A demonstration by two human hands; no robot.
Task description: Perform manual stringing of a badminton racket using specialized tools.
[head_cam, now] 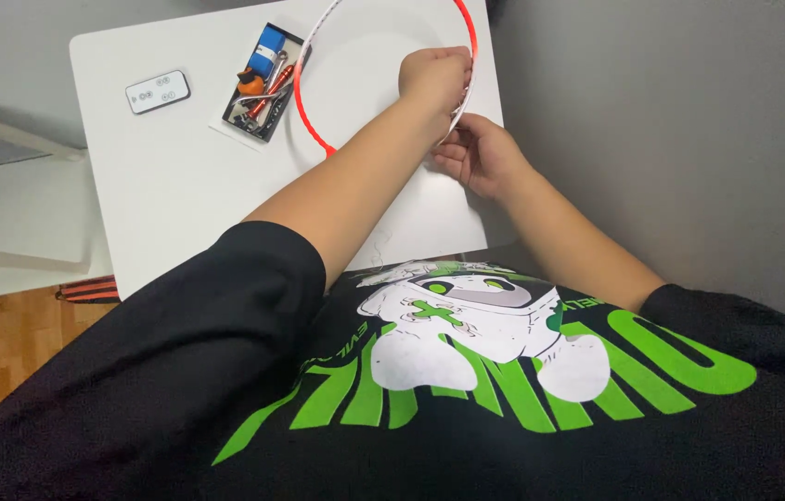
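While both hands worked at the right-hand edge of a red-and-white hoop (304, 111), the left hand (434, 79) curled its fingers (453, 65) over the rim from above, gripping it near the hoop's right side. Just below, the right hand (478, 153) pinched the same rim between thumb and fingers, the two hands nearly touching. The hoop lay flat on a white table (170, 186), its top arc cut off by the upper edge of the view, its red section running down the left side and over the upper right, white showing where the hands held it. Beside the hoop's left edge sat a small open black tray of tools (263, 82) resting on a sheet of paper, with a blue item, an orange piece and metal wrenches inside. Farther left on the table lay a small white remote control (158, 92). The person wore a black T-shirt (225, 371) with a green-and-white cartoon print. Wooden flooring (3, 353) showed at lower left.
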